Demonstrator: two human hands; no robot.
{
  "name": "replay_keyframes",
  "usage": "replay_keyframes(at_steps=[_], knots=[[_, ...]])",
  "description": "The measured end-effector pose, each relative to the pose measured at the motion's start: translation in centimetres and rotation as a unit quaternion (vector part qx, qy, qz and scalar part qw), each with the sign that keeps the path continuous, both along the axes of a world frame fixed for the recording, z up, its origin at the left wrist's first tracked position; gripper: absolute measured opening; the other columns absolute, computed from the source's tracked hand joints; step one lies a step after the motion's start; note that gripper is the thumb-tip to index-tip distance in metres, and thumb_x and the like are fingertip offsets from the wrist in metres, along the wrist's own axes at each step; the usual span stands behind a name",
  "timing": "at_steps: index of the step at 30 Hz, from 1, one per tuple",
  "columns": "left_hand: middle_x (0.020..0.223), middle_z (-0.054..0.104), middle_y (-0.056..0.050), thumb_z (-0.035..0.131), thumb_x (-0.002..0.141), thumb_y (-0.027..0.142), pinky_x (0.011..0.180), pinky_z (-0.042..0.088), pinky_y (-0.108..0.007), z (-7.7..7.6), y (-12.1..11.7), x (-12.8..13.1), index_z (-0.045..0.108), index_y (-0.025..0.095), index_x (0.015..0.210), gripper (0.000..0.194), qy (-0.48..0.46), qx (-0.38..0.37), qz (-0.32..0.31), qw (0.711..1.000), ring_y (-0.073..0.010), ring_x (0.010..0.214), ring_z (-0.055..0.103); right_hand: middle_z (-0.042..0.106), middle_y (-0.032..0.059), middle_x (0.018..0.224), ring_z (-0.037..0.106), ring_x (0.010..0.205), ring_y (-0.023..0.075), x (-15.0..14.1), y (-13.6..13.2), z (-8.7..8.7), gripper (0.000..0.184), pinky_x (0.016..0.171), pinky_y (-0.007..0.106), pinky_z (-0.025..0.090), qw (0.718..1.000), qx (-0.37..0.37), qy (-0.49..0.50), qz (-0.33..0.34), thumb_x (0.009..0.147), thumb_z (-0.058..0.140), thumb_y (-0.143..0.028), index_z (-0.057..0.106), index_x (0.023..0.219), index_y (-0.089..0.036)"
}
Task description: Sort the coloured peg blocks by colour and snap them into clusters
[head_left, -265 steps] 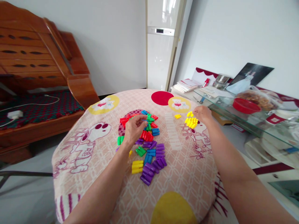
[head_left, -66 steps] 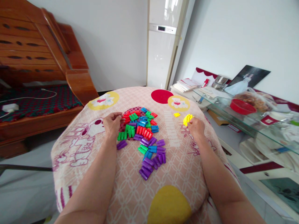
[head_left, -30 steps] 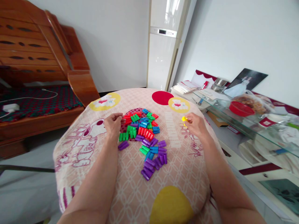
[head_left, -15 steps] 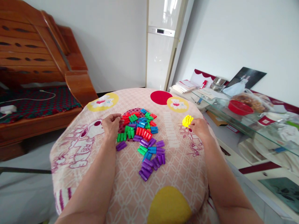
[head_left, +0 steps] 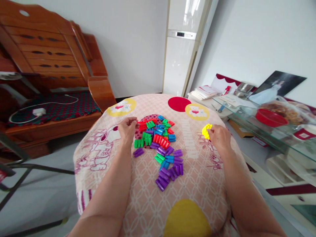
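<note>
My left hand (head_left: pixel 127 127) is at the left edge of a pile of small plastic tube-like pieces, its thumb and fingers pinched together. Its fingertips meet the end of a red piece (head_left: pixel 142 126); whether they grip it is too small to tell. Joined green pieces (head_left: pixel 139 143), a red row (head_left: pixel 161 141), blue ones (head_left: pixel 172 137) and purple ones (head_left: pixel 163 183) spread across the middle of the cloth. On the right, my right hand (head_left: pixel 219 136) is closed on a bright yellow knobbly cluster (head_left: pixel 206 131), which lies at its fingertips.
A patterned pink cloth (head_left: pixel 145 204) covers the round table. Left of it stands a wooden bench (head_left: pixel 49 62) with a white charger (head_left: pixel 39 112). To the right, a glass-topped cabinet (head_left: pixel 247 115) carries a red bowl (head_left: pixel 271 118), papers and a photo. A tall white unit (head_left: pixel 179 62) is behind.
The whole view has shifted, so the table and both hands appear farther right. Both hands keep nearly the same places over the cloth, and the pile looks unchanged.
</note>
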State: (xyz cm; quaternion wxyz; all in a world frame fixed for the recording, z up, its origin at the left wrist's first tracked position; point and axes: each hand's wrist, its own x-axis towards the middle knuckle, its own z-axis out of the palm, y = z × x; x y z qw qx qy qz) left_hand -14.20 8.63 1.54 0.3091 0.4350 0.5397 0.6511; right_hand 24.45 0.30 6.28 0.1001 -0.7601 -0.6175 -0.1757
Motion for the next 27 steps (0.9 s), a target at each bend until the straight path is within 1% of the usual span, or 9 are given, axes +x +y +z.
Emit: replay_keyframes(at_steps=[2,4,8,11,14,17,20,23,27], knots=[[0.080,0.072,-0.005,0.058,0.072,0.027,0.067,0.057,-0.028,0.8,-0.7,1.3,0.071,0.014,0.093,0.028,0.089,0.022,-0.047,0.995,-0.0165,0.069,0.069,0.075,0.0127,0.086,0.065,0.077,0.0218,-1.2,0.0,-0.2,0.026,0.064,0.030,0.035,0.999,0.011,0.016,0.031,0.093,0.052,-0.028,0.073,0.085,-0.015],[0.090,0.075,-0.006,0.058,0.076,0.028,0.077,0.058,-0.031,1.4,-1.5,3.1,0.073,0.017,0.096,0.027,0.197,0.051,-0.116,0.972,-0.0193,0.082,0.070,0.075,0.0116,0.082,0.063,0.073,0.0204,-2.6,0.0,-0.8,0.028,0.063,0.029,0.033,0.997,-0.002,0.033,0.072,0.093,0.051,-0.027,0.072,0.078,-0.016],[0.114,0.073,-0.007,0.060,0.077,0.024,0.101,0.051,-0.040,1.3,-2.5,5.9,0.074,0.020,0.101,0.027,0.378,0.117,-0.231,0.889,-0.0249,0.110,0.066,0.074,0.0112,0.080,0.064,0.074,0.0202,-5.3,0.0,-2.4,0.027,0.064,0.028,0.034,0.989,-0.058,0.064,0.123,0.093,0.052,-0.027,0.070,0.076,-0.017],[0.112,0.073,-0.008,0.059,0.073,0.015,0.106,0.047,-0.041,0.7,-2.3,5.8,0.074,0.019,0.098,0.029,0.443,0.113,-0.252,0.853,-0.0256,0.114,0.064,0.074,0.0109,0.081,0.065,0.077,0.0201,-6.4,-0.1,-3.4,0.025,0.067,0.027,0.038,0.981,-0.091,0.084,0.148,0.093,0.052,-0.026,0.071,0.078,-0.018],[0.106,0.074,-0.006,0.052,0.068,0.008,0.103,0.049,-0.038,0.5,-1.7,3.9,0.075,0.021,0.094,0.037,0.448,0.076,-0.212,0.865,-0.0234,0.108,0.066,0.075,0.0104,0.088,0.067,0.083,0.0207,-6.9,0.0,-4.3,0.022,0.076,0.028,0.045,0.963,-0.083,0.150,0.208,0.091,0.052,-0.024,0.073,0.090,-0.018],[0.106,0.075,-0.003,0.049,0.066,0.008,0.099,0.051,-0.037,0.6,-1.4,2.1,0.075,0.022,0.092,0.040,0.432,0.035,-0.152,0.888,-0.0230,0.104,0.067,0.071,0.0147,0.118,0.066,0.109,0.0244,-7.6,0.3,-5.1,0.033,0.095,0.036,0.049,0.906,-0.048,0.270,0.323,0.092,0.052,-0.027,0.068,0.118,-0.016],[0.102,0.076,-0.003,0.048,0.065,0.005,0.100,0.050,-0.036,0.9,-1.3,1.7,0.075,0.021,0.088,0.038,0.421,0.034,-0.116,0.899,-0.0231,0.105,0.067,0.060,0.0173,0.140,0.055,0.130,0.0286,-8.8,0.3,-5.3,0.048,0.109,0.046,0.043,0.841,-0.065,0.355,0.403,0.093,0.053,-0.036,0.060,0.136,-0.015],[0.101,0.076,-0.005,0.051,0.073,0.009,0.105,0.046,-0.038,1.3,-1.8,3.0,0.075,0.021,0.088,0.030,0.421,0.083,-0.110,0.897,-0.0233,0.107,0.066,0.062,0.0138,0.138,0.057,0.129,0.0286,-10.1,-0.2,-4.8,0.044,0.110,0.046,0.043,0.793,-0.122,0.401,0.442,0.094,0.054,-0.041,0.066,0.130,-0.019],[0.101,0.075,-0.006,0.053,0.087,0.022,0.097,0.048,-0.036,1.2,-2.5,6.1,0.075,0.020,0.095,0.023,0.446,0.110,-0.185,0.869,-0.0216,0.100,0.067,0.074,0.0100,0.119,0.067,0.112,0.0253,-10.8,-1.0,-3.9,0.036,0.099,0.040,0.050,0.747,-0.187,0.434,0.467,0.095,0.054,-0.040,0.074,0.116,-0.019]])
